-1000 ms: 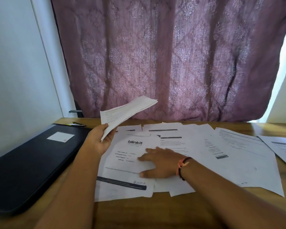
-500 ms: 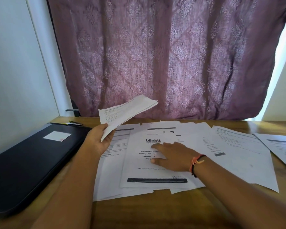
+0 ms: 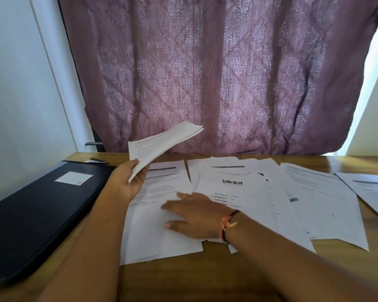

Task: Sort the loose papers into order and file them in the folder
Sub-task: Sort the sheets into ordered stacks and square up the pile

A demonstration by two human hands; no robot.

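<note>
White thin sheets, likely light, floppy and slick on each other: the loose papers point(image 3: 292, 203) lie fanned and overlapping on the wooden table point(image 3: 183, 280) at centre and right of frame, probably best slid flat, then pinched at a free corner. The left hand point(image 3: 127, 182) pinches a small sheaf point(image 3: 162, 142) by its lower corner, raised at centre; the right hand point(image 3: 196, 216) presses a sheet at lower centre, fingers straight, slightly spread. The black folder point(image 3: 37, 210) lies closed at lower left, smooth and stiff-looking.

The wooden tabletop point(image 3: 271, 269) looks smooth with a satin sheen. Matt white paper sheets point(image 3: 314, 203) cover it. The black folder point(image 3: 31, 214) looks faintly glossy.
</note>
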